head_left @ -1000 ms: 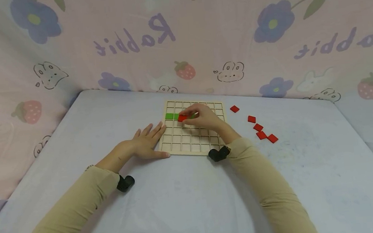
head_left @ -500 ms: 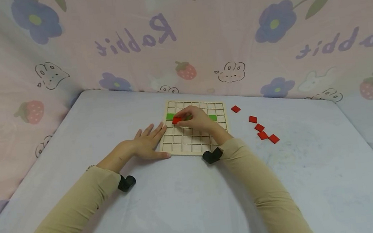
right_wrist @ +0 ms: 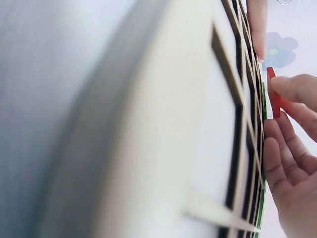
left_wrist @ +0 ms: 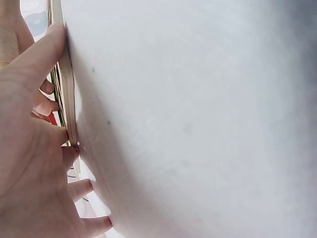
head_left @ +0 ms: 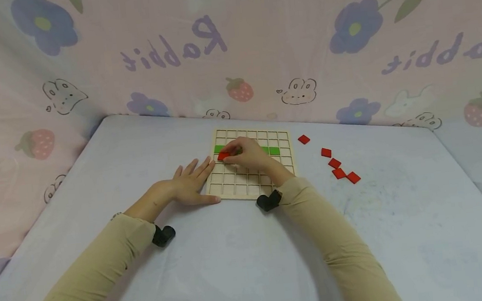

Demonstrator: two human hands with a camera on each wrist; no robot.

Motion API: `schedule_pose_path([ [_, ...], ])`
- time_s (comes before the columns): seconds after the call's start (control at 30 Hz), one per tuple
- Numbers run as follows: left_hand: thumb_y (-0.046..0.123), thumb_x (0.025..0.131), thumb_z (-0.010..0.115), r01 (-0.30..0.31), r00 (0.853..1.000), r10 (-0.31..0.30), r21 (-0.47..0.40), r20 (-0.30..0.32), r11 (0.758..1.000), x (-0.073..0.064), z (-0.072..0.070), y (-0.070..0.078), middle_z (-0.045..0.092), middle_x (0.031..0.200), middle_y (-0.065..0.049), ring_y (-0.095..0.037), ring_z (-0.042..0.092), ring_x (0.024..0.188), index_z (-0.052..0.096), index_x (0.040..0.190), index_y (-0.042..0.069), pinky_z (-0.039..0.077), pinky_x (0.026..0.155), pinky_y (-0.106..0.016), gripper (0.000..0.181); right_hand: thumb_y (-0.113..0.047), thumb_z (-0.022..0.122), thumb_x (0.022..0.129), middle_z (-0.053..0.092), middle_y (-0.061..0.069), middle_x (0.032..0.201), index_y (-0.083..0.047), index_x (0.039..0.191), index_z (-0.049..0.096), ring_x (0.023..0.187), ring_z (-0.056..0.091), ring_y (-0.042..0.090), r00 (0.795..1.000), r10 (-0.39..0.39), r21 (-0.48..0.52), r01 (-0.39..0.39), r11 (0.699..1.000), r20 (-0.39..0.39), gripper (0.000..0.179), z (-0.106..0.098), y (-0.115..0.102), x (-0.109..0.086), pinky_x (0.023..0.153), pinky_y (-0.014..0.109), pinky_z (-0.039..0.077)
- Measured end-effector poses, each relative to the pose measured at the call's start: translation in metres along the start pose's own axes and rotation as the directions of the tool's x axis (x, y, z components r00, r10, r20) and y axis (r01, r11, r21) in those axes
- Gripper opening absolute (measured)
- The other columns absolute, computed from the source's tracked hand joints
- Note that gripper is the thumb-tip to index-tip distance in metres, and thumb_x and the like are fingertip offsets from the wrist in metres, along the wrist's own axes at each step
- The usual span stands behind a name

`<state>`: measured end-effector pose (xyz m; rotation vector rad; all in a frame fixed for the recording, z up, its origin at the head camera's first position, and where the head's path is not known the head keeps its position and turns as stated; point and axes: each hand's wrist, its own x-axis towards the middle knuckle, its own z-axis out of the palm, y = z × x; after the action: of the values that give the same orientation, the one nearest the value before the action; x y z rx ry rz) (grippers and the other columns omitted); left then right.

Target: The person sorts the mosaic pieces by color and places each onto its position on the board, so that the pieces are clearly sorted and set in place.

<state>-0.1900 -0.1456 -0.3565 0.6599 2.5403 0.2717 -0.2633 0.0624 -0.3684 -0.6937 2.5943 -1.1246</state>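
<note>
A wooden grid board (head_left: 240, 189) lies on the table, with a row of green square tiles (head_left: 274, 151) set in its cells. My right hand (head_left: 250, 155) reaches over the board and pinches a red square tile (head_left: 223, 156) between thumb and fingers, close over the left column, just nearer than the leftmost green tile. In the right wrist view the red tile (right_wrist: 274, 93) stands tilted at the fingertips. My left hand (head_left: 191, 184) rests flat with fingers spread, touching the board's left edge; the left wrist view shows its thumb (left_wrist: 47, 47) against the board's side.
Several loose red tiles (head_left: 334, 163) lie scattered on the white-covered table (head_left: 217, 261) right of the board. A patterned cloth (head_left: 255, 31) hangs behind the table. A black wrist camera (head_left: 268, 200) sits at the right cuff, near the board's front edge.
My right hand has moved left across the board with the red tile, from around the second column to the left column, uncovering green tiles on the right. The left hand has stayed in place.
</note>
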Motion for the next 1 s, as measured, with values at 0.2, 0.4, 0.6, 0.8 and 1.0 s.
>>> schedule_pose_path([
  [0.2, 0.065, 0.089, 0.05, -0.022, 1.0, 0.022, -0.006, -0.012, 1.0, -0.002, -0.001, 0.0, -0.01, 0.162, -0.011, -0.041, -0.011, 0.146, -0.004, 0.154, 0.008, -0.002, 0.112, -0.067, 0.102, -0.013, 0.07, 0.087, 0.066, 0.01, 0.108, -0.005, 0.115, 0.07, 0.095, 0.06, 0.021, 1.0, -0.001, -0.025, 0.001, 1.0, 0.002, 0.029, 0.003, -0.005, 0.002, 0.079, 0.028, 0.048],
  [0.4, 0.063, 0.09, 0.05, -0.006, 1.0, 0.006, 0.009, -0.008, 1.0, -0.002, -0.001, 0.001, -0.012, 0.161, -0.01, -0.039, -0.012, 0.147, -0.006, 0.154, 0.009, -0.002, 0.113, -0.065, 0.101, -0.015, 0.07, 0.087, 0.065, 0.009, 0.108, -0.005, 0.115, 0.07, 0.096, 0.059, 0.021, 1.0, 0.002, -0.062, -0.002, 0.998, 0.001, 0.03, 0.007, -0.005, 0.005, 0.08, 0.028, 0.048],
  [0.6, 0.059, 0.09, 0.052, -0.017, 1.0, 0.017, -0.003, -0.013, 1.0, -0.004, -0.002, 0.004, -0.009, 0.161, -0.012, -0.041, -0.009, 0.146, -0.004, 0.154, 0.007, -0.001, 0.112, -0.066, 0.1, -0.016, 0.07, 0.087, 0.064, 0.008, 0.107, -0.008, 0.116, 0.069, 0.096, 0.058, 0.02, 1.0, 0.019, -0.057, -0.019, 0.998, 0.0, 0.03, 0.007, -0.004, 0.003, 0.08, 0.029, 0.047],
  [0.8, 0.061, 0.089, 0.052, -0.01, 1.0, 0.01, -0.001, -0.007, 1.0, 0.0, 0.001, -0.002, -0.011, 0.162, -0.01, -0.04, -0.011, 0.147, -0.005, 0.154, 0.009, -0.001, 0.113, -0.065, 0.101, -0.014, 0.068, 0.088, 0.062, 0.007, 0.106, -0.009, 0.115, 0.07, 0.095, 0.056, 0.019, 0.998, 0.06, -0.031, -0.06, 0.998, -0.013, 0.027, 0.006, -0.002, 0.001, 0.079, 0.028, 0.045],
  [1.0, 0.062, 0.091, 0.049, -0.025, 1.0, 0.025, 0.006, -0.009, 1.0, 0.004, 0.006, -0.009, -0.013, 0.161, -0.008, -0.038, -0.01, 0.147, -0.006, 0.154, 0.009, 0.0, 0.113, -0.065, 0.099, -0.015, 0.068, 0.088, 0.063, 0.007, 0.107, -0.009, 0.115, 0.071, 0.096, 0.057, 0.02, 0.999, 0.037, -0.048, -0.038, 0.998, -0.018, 0.028, 0.006, 0.0, 0.002, 0.081, 0.03, 0.047],
])
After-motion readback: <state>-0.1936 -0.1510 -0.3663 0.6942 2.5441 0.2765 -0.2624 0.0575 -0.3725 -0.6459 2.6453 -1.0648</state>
